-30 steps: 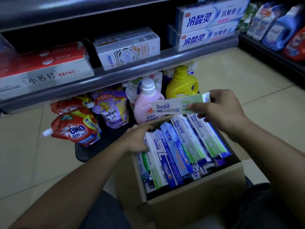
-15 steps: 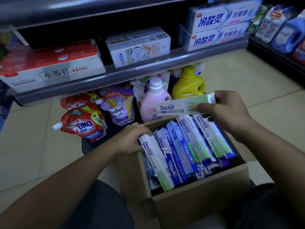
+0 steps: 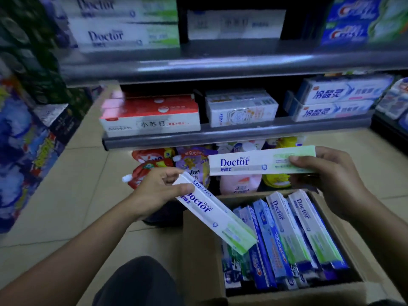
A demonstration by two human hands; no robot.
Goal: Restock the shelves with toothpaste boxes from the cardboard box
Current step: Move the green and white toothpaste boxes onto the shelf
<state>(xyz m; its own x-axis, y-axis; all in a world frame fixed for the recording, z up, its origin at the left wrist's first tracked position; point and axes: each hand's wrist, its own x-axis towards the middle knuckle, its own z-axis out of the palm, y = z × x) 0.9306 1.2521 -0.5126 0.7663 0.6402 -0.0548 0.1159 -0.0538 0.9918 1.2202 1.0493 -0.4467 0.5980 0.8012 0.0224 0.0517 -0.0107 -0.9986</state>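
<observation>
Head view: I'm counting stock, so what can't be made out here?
All in the head view:
- Cardboard box: lower layers hidden by the packed toothpaste boxes; near wall cut by the bottom edge.
- Top-shelf white box: blurred, label unreadable.
- Pink bottle: top hidden by the Doctor box in the right hand.
- Left-side goods: blurred, cut by the left edge.

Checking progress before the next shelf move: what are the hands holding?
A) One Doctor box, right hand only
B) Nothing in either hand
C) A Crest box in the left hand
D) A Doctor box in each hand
D: the left hand grips a tilted Doctor box, and the right hand holds a level Doctor box.
</observation>
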